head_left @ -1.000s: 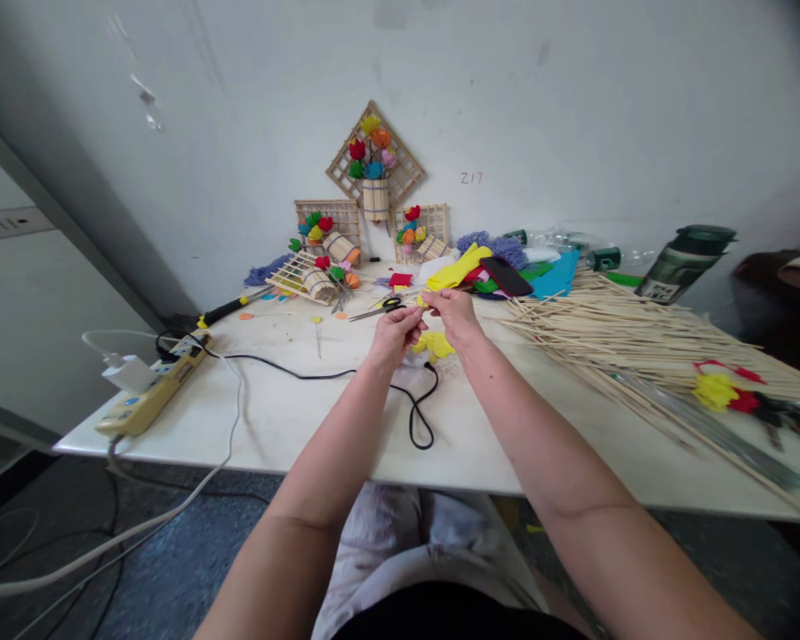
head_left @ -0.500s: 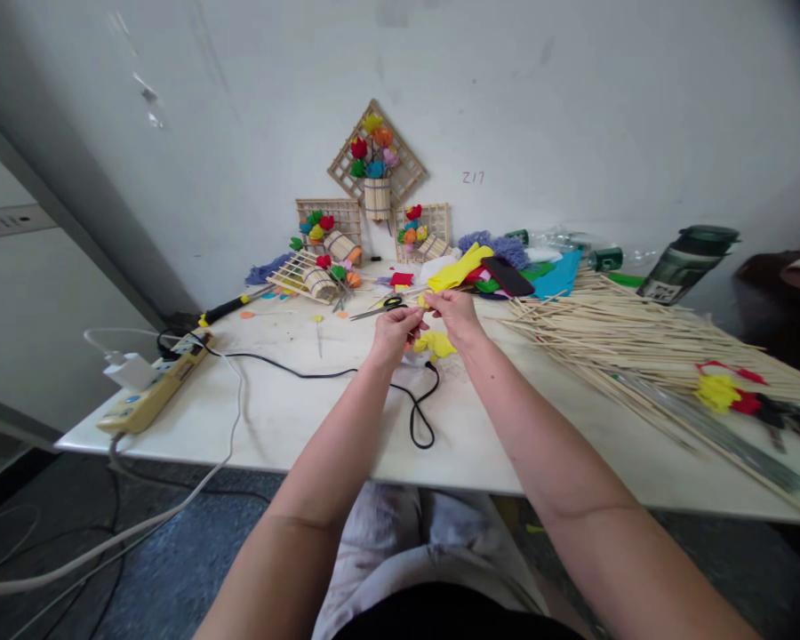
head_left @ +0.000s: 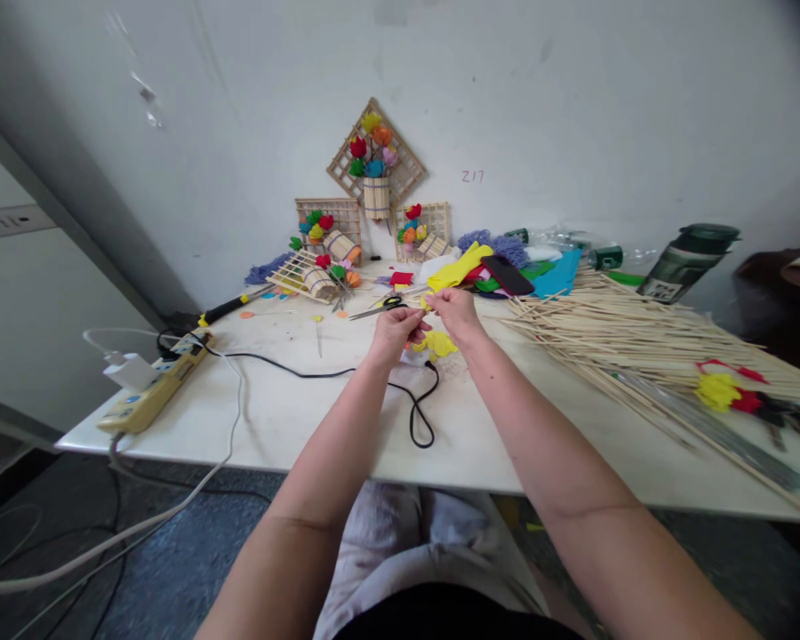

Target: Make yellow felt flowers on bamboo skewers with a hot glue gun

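My left hand point(head_left: 395, 329) and my right hand point(head_left: 454, 310) meet over the middle of the white table point(head_left: 293, 418), fingers pinched together on a small yellow piece point(head_left: 427, 303) held between them. The piece is too small to name for sure. Just below the hands lie yellow felt scraps point(head_left: 436, 345) and the end of a black cable point(head_left: 419, 418). Black-handled scissors point(head_left: 377, 309) rest on the table just beyond my left hand.
A big heap of thin bamboo sticks point(head_left: 633, 342) covers the right side. Stick-frame flower crafts point(head_left: 375, 169) lean on the wall, with coloured felt and a dark phone point(head_left: 507, 276) before them. A power strip point(head_left: 148, 393) sits at the left edge, a green bottle point(head_left: 681, 264) far right.
Both hands stay together in nearly the same place; the fingers shift slightly on the small yellow piece.
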Demonstrator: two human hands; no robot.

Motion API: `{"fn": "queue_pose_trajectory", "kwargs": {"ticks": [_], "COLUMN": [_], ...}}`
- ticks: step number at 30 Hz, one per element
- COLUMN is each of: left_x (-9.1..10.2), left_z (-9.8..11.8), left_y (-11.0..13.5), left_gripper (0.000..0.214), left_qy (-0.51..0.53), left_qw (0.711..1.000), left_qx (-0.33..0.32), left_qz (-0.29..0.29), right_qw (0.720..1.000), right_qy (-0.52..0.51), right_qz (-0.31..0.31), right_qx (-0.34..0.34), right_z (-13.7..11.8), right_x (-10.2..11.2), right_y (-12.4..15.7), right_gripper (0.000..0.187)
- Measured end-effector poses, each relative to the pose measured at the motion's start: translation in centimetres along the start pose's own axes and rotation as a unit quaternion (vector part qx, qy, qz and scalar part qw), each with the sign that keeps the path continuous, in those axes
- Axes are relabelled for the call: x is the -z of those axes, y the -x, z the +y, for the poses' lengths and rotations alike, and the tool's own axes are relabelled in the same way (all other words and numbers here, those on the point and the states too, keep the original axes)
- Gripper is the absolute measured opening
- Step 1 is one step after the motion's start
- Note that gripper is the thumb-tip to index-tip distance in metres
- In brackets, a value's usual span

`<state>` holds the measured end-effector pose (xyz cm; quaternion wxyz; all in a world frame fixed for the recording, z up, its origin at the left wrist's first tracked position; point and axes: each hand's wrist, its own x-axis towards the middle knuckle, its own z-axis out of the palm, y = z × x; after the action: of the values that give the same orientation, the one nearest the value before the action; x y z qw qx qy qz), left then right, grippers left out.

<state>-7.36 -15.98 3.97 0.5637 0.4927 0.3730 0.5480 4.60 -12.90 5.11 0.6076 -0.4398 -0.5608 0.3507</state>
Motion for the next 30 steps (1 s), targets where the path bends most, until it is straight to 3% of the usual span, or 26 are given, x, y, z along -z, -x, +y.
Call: {"fn": "queue_pose_trajectory", "kwargs": {"ticks": [5, 15, 30], "left_x": [-0.4, 0.2, 0.5], "left_z": [0.0, -0.2, -0.7], "left_y": [0.1, -0.1, -0.3], "left_gripper": [0.021, 0.028, 0.031], "left_qy": [-0.048, -0.005, 0.041], "left_qw": [0.998, 1.0, 0.996], "left_qx": [-0.027, -0.016, 0.041], "left_qz": [0.034, -0.011, -0.069], "right_qw": [1.0, 1.0, 0.995], "right_qy": [-0.001, -0.022, 0.003], "right_qz": [0.005, -0.006, -0.088], "right_qx": [0.001, -0.012, -0.039], "right_z": [0.0, 0.1, -1.2], "right_x": [0.0, -0.1, 1.6], "right_y": [0.0, 0.1, -0.1], "right_gripper": [0.023, 0.023, 0.022]}}
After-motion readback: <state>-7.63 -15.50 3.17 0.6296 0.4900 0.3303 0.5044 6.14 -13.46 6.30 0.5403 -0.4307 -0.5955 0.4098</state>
